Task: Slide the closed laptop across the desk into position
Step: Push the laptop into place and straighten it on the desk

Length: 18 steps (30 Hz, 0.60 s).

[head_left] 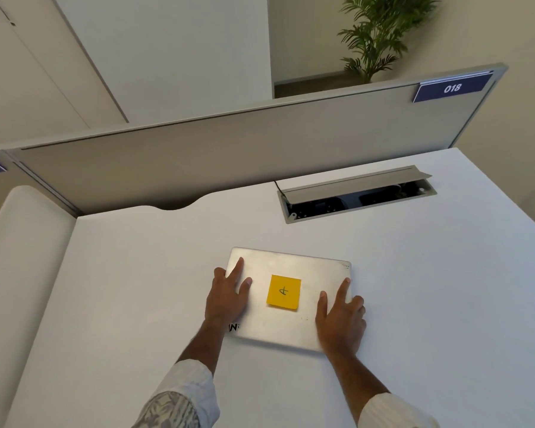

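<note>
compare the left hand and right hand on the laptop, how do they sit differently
The left hand lies over the left edge of the laptop and reaches further up the lid, its index finger near the far corner. The right hand sits lower, covering the near right corner, its outer fingers spilling off the right edge. Both lie flat and open, palms down, either side of the yellow sticky note.

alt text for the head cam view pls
Both hands, left hand and right hand, rest flat on a closed silver laptop with a yellow sticky note, on a white desk. Beyond it, an open cable tray and a divider panel.
</note>
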Tool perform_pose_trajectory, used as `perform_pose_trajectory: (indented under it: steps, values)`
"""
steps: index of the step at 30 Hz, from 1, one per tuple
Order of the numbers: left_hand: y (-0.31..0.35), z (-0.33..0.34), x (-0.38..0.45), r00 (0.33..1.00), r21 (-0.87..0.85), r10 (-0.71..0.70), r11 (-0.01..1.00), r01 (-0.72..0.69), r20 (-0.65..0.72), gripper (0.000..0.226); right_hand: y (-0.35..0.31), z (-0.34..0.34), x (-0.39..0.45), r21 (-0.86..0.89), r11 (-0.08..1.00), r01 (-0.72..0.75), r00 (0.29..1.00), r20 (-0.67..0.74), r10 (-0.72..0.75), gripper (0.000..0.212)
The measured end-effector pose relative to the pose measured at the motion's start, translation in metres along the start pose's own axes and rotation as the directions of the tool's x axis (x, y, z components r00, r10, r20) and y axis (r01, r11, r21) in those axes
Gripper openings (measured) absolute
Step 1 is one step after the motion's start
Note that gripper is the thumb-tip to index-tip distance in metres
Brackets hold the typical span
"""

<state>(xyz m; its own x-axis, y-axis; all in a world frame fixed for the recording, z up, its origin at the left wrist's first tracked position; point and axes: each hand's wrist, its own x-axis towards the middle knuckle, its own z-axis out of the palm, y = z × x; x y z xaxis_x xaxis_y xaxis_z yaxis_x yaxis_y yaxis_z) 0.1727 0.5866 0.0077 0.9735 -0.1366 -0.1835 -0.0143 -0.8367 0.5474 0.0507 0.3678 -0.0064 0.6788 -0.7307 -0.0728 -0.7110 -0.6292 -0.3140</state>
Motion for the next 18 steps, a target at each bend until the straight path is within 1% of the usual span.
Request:
perform_pose_trajectory:
  steps: [3, 8, 18]
  values:
    - [-0.0023, 0.0008, 0.0037, 1.0, 0.036, 0.014, 0.999, -0.014, -0.004, 0.06, -0.0012, -0.0004, 0.0017, -0.015, 1.0, 0.003, 1.0, 0.008, -0.003, 0.069]
    - [-0.0039, 0.0006, 0.0071, 0.997, 0.157, 0.072, 0.985, -0.073, 0.011, 0.061, 0.0006, -0.0006, 0.0019, -0.047, 0.999, 0.005, 1.0, 0.02, -0.004, 0.068]
    - [-0.0042, -0.001, 0.0076, 0.994, 0.251, 0.104, 0.962, -0.107, 0.025, 0.062, 0.0002, 0.0014, -0.0005, -0.078, 0.997, 0.018, 0.999, 0.04, -0.015, 0.068]
